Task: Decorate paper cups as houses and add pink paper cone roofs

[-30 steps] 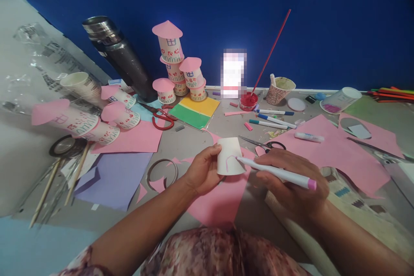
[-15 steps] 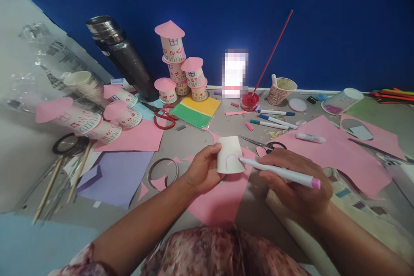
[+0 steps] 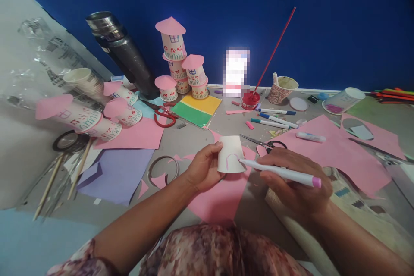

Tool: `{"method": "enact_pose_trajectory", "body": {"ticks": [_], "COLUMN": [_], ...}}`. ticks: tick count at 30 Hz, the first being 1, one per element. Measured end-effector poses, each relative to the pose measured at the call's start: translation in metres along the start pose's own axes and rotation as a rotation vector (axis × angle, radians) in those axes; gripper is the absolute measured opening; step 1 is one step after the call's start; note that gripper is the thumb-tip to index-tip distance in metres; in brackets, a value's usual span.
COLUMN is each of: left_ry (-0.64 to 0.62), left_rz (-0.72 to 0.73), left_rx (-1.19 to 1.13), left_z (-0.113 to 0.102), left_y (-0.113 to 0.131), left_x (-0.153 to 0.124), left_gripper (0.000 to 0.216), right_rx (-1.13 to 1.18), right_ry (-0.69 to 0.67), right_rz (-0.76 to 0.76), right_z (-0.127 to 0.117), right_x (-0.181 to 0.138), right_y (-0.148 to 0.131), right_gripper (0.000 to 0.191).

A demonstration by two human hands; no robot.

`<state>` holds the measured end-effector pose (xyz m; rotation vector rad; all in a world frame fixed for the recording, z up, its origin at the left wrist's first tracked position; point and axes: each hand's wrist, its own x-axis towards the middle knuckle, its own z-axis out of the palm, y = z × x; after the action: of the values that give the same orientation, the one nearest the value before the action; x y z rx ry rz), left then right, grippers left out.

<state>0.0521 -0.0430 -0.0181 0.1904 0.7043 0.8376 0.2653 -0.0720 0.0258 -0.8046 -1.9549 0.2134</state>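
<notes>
My left hand (image 3: 205, 168) is closed round the left side of a white paper cup (image 3: 231, 148), turned upside down with its wide rim downward. A pink-purple arch outline shows on the cup's lower front. My right hand (image 3: 297, 181) grips a white felt-tip marker (image 3: 284, 173) with a pink end; its tip meets the cup at the right side of the arch. Beneath the cup lies a pink paper sheet (image 3: 220, 202). Black-handled scissors (image 3: 276, 144) rest just beyond my right hand, partly covered by it.
Decorated cup towers (image 3: 174, 47) with pink cone roofs stand at the back, near a black flask (image 3: 129, 60). Red-handled scissors (image 3: 164, 117), a tape ring (image 3: 163, 171), several markers (image 3: 274, 112) and a red paint pot (image 3: 250, 101) with an upright stick surround the work area.
The right leg of the arch has grown slightly downward as the marker tip moved a little lower. Both hands keep their holds; the camera view has shifted slightly.
</notes>
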Motion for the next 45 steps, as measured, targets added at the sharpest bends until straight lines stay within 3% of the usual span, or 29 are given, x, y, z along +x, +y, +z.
{"method": "enact_pose_trajectory", "body": {"ticks": [10, 17, 26, 34, 45], "left_ry": [-0.031, -0.124, -0.074, -0.117, -0.112], "left_rz": [-0.025, -0.010, 0.002, -0.005, -0.007], "left_rx": [-0.040, -0.008, 0.019, 0.022, 0.024], "left_z": [-0.0019, -0.0057, -0.0030, -0.0046, -0.0040], "left_y": [0.0001, -0.0006, -0.0005, -0.0002, -0.0003], "left_x": [0.0010, 0.0028, 0.0015, 0.0018, 0.0015], "left_gripper": [0.036, 0.042, 0.041, 0.049, 0.046], "right_rx": [0.000, 0.122, 0.110, 0.163, 0.170], "right_ry": [0.026, -0.072, -0.028, -0.106, -0.082], "right_rz": [0.003, 0.030, 0.042, 0.073, 0.067], "right_z": [0.0006, -0.0046, -0.0030, -0.0058, -0.0036], "right_x": [-0.0011, 0.0048, 0.0015, 0.0047, 0.0021], "right_y": [0.0013, -0.0034, -0.0011, -0.0034, -0.0014], "right_gripper": [0.014, 0.012, 0.014, 0.011, 0.011]}}
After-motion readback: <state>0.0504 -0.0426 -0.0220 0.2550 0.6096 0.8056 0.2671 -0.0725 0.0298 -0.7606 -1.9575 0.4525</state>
